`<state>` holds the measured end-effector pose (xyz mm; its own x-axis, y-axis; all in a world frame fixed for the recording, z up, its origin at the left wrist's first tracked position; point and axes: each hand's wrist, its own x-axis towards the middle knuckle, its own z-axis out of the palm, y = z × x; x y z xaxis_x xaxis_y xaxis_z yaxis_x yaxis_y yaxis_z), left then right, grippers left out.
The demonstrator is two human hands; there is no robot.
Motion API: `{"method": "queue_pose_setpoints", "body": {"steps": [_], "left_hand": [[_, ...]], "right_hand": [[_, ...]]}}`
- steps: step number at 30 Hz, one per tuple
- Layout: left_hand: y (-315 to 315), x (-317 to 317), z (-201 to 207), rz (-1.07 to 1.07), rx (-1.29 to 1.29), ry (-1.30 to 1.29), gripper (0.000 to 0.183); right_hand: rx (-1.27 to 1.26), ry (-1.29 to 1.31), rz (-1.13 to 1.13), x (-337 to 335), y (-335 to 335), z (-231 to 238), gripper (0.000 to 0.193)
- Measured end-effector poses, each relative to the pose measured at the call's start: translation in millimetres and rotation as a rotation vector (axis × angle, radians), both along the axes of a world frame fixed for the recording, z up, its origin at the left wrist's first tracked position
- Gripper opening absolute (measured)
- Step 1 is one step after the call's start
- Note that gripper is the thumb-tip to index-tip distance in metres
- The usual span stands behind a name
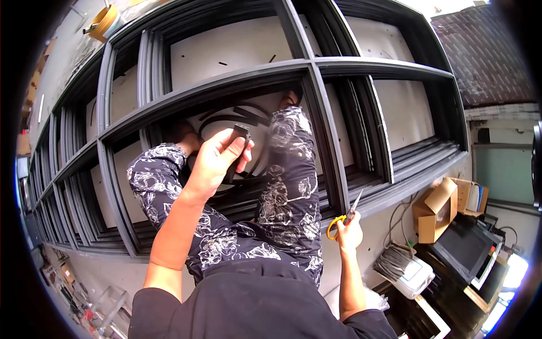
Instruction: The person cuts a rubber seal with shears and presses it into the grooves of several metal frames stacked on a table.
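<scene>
My left hand [215,158] is raised between my knees, its thumb and fingers closed on a black strip [242,132] that looks like rubber; its blunt end sticks up past the fingertips. Part of the strip is hidden by the hand. Out to the right, my right hand [350,234] grips a pair of scissors with yellow handles [333,227], blades pointing up and away from me. Whether the blades are fully closed is hard to tell. Behind the left hand, more black strips [251,113] lie curled and loose inside a frame opening.
Large dark grey metal frames [333,147] lie stacked around my legs, their bars crossing on all sides. At right are an open cardboard box [437,209], a flat black screen [463,246] and a white device with coiled cable [409,277]. A yellow bucket [103,24] stands far left.
</scene>
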<state>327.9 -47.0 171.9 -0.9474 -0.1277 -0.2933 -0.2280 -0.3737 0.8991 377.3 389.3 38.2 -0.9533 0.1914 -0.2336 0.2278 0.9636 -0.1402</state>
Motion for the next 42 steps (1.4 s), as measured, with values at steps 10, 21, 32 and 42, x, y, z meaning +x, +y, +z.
{"method": "queue_pose_setpoints", "body": {"steps": [10, 21, 32, 42], "left_hand": [[-33, -8, 13, 0.279, 0.021, 0.185, 0.022], [-118, 69, 122, 0.727, 0.225, 0.672, 0.033], [-287, 201, 293, 1.219, -1.07, 0.605, 0.019], [-443, 250, -82, 0.732, -1.177, -0.531, 0.033]], "right_hand": [[0.144, -0.051, 0.318, -43, -18, 48, 0.06], [-0.922, 0.458, 1.197, -93, -406, 184, 0.067], [-2.068, -0.676, 1.12, 101, -691, 323, 0.026], [-1.815, -1.526, -0.3, 192, -804, 31, 0.038]]}}
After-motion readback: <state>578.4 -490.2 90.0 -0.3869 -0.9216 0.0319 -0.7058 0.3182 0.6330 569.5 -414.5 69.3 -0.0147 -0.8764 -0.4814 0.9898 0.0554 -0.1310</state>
